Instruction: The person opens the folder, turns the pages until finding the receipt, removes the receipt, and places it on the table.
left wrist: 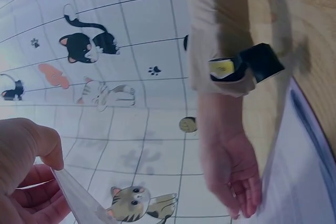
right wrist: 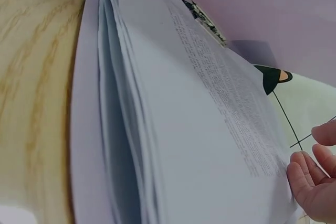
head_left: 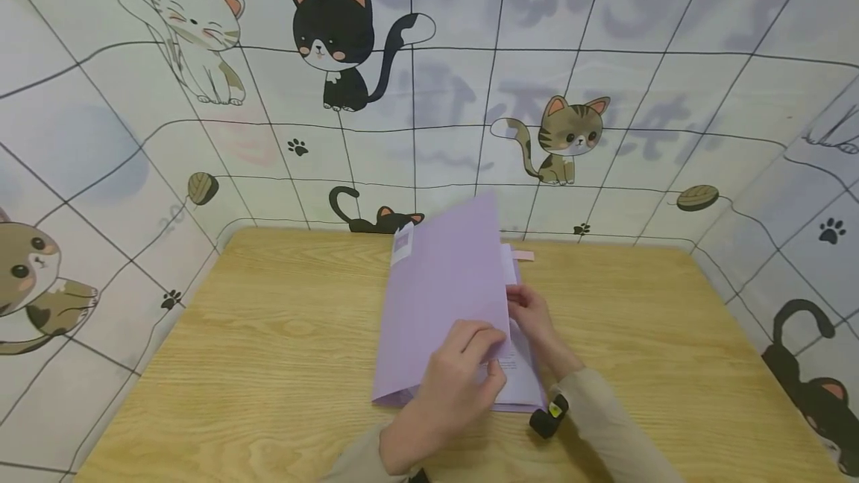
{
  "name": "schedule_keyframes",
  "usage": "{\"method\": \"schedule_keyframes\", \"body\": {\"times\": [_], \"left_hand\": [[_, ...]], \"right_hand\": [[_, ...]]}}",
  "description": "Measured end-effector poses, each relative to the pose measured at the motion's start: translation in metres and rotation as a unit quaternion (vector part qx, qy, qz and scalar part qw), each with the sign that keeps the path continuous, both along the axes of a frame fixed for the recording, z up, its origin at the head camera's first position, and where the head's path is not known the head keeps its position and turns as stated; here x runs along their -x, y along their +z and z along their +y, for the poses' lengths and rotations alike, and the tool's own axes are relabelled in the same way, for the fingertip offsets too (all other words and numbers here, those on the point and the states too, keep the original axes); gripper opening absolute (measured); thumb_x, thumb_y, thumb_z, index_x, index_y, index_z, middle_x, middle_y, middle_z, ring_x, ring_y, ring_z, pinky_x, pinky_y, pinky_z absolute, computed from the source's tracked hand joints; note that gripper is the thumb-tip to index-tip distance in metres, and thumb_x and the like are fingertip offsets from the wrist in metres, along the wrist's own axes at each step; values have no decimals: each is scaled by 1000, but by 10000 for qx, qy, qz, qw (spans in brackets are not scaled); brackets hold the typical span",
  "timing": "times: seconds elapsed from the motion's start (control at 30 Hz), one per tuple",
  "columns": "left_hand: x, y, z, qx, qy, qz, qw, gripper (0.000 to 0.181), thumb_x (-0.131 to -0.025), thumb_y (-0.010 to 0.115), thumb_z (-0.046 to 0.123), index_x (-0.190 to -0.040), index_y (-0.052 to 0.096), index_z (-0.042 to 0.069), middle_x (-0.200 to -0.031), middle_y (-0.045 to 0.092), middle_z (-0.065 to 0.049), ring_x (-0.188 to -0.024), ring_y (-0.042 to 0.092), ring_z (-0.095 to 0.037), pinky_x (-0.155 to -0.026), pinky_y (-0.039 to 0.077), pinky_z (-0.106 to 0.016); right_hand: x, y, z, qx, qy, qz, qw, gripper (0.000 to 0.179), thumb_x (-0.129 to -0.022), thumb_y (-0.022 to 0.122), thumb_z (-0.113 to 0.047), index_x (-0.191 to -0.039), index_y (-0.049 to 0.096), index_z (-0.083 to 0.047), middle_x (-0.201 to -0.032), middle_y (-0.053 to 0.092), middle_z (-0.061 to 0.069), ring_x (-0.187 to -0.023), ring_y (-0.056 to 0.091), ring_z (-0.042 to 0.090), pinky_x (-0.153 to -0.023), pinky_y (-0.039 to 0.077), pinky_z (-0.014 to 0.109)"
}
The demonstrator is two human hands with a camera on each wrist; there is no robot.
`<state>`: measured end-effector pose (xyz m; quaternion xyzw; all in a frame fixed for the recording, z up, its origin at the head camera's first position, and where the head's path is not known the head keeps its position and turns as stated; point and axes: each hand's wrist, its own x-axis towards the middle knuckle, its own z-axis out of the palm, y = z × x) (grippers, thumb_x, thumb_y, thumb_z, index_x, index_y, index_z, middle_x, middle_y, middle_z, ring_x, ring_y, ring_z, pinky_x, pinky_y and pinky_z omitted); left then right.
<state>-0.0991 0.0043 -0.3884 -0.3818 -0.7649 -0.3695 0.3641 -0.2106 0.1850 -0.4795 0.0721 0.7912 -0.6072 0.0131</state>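
We're pinching the folder cover [head_left: 443, 289] with our left hand [head_left: 456, 386] while our right hand [head_left: 535, 317], nearer the pages [right wrist: 189, 129] showing right of the cover, is touching them, grip unclear.

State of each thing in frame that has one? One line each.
Purple folder: partly open, cover raised
Printed sheets: stacked inside, edges slightly apart
Pink tab: sticking out
Left grip: pinching the cover's free edge
Right grip: loosely curled at the sheets, nothing visibly pinched
Black wrist device: strapped over right sleeve
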Motion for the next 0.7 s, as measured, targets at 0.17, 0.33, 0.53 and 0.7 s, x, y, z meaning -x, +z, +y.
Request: {"method": "schedule_keyframes", "body": {"times": [0.17, 0.33, 0.53, 0.7], "left_hand": [[-2, 11, -19, -450, -35, -216, 9987, 34, -64, 59, -7, -98, 61, 0, -98, 58, -6, -90, 56, -17, -79, 47, -13], [-2, 19, -39, -815, 4, -350, 9961, 36, -65, 57, -10, -99, 61, -1, -98, 58, -9, -87, 58, -19, -76, 50, -16], [-1, 26, -64, -1047, 96, -480, 9933, 36, -66, 55, -11, -100, 60, -3, -95, 62, -12, -80, 63, -21, -71, 52, -19], [0, 29, -81, -1365, -20, -892, 9866, 36, -67, 54, -14, -101, 62, -5, -93, 63, -14, -82, 64, -23, -68, 54, -24]], "right_hand": [[-2, 0, -4, -9, 55, 270, 9996, 27, -85, 58, 2, -111, 57, 8, -105, 63, 22, -96, 60, 24, -81, 49, 25], [-5, 0, -6, -80, 67, 130, 9999, 25, -86, 58, -1, -110, 58, 4, -104, 63, 18, -96, 59, 24, -85, 49, 33], [-2, -5, -8, -282, 54, -433, 9986, 28, -90, 56, -3, -118, 55, 1, -115, 58, 19, -108, 54, 30, -96, 41, 40], [0, -7, -8, -319, 128, -374, 9987, 29, -90, 55, -2, -118, 54, 4, -115, 58, 21, -108, 54, 30, -97, 41, 41]]}}
